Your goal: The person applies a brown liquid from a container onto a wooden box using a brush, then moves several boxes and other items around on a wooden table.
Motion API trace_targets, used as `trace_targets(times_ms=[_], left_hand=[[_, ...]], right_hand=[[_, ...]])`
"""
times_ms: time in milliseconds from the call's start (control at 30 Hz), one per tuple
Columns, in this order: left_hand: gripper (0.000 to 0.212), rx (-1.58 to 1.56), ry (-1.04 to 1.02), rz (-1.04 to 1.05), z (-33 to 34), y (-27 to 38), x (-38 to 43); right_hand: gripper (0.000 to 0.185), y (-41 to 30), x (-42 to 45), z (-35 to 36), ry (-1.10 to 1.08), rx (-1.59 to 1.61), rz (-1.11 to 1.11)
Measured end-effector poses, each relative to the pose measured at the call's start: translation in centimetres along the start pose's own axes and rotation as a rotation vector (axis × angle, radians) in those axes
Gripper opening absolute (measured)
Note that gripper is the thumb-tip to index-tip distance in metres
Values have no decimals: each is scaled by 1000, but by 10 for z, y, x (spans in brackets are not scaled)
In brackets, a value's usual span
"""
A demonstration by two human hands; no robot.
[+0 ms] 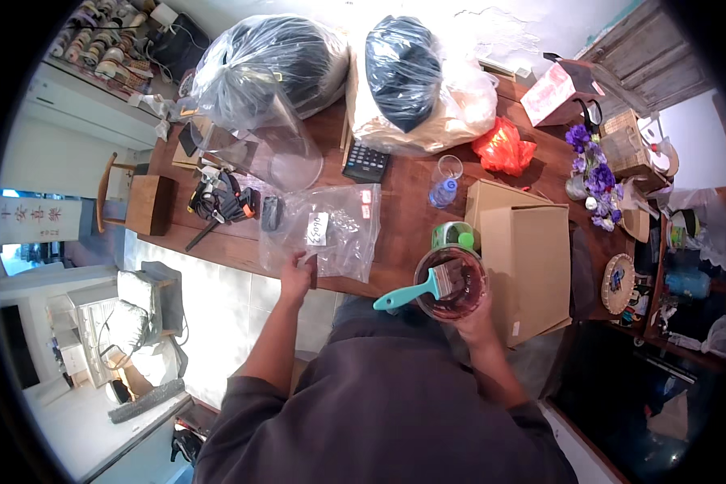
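My right hand (477,316) grips a round tub (425,297) from its lower right side, just off the table's front edge. Dark reddish-brown residue, like paint or stain, coats the tub's inside. A flat paintbrush (399,296) with a turquoise handle rests across it, bristles inside and handle sticking out to the left. At the table edge, my left hand (296,278) is by the lower edge of a clear plastic bag (345,248). Whether its fingers pinch the bag is unclear. The bag lies flat and bears a white label (317,228) with writing.
On the wooden table (399,230), a green-labelled bottle (454,233) and cardboard boxes (523,260) stand near the tub. A drinking glass (449,169), calculator (366,162), cordless tool (233,196) and red plastic bag (503,148) lie farther back. Large filled bags (272,66) line the wall.
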State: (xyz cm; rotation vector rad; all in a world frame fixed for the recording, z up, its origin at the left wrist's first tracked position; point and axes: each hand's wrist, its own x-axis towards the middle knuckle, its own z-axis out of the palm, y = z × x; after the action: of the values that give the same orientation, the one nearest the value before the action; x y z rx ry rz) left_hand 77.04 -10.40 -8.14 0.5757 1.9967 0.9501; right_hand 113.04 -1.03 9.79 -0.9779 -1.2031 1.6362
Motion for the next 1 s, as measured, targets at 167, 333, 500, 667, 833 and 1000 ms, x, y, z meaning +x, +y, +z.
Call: trace_targets(times_ms=[167,333,500,667,833,1000], left_hand=[[59,786,101,501,-20,-2,27],[67,196,-900,60,1,23,-20],[89,-546,-943,-566,47,33,-15],[90,-556,-950,-636,62,7,0],[86,-675,-964,-732,77,11,5],[76,-692,-940,-731,87,9,-1]], right_hand=[[88,56,21,23,68,9,100],[96,158,19,35,231,288,229],[93,234,24,47,215,-119,103],[98,262,16,54,355,-126,58],[104,279,6,33,379,-269,128],[111,287,-5,19,416,-391,121]])
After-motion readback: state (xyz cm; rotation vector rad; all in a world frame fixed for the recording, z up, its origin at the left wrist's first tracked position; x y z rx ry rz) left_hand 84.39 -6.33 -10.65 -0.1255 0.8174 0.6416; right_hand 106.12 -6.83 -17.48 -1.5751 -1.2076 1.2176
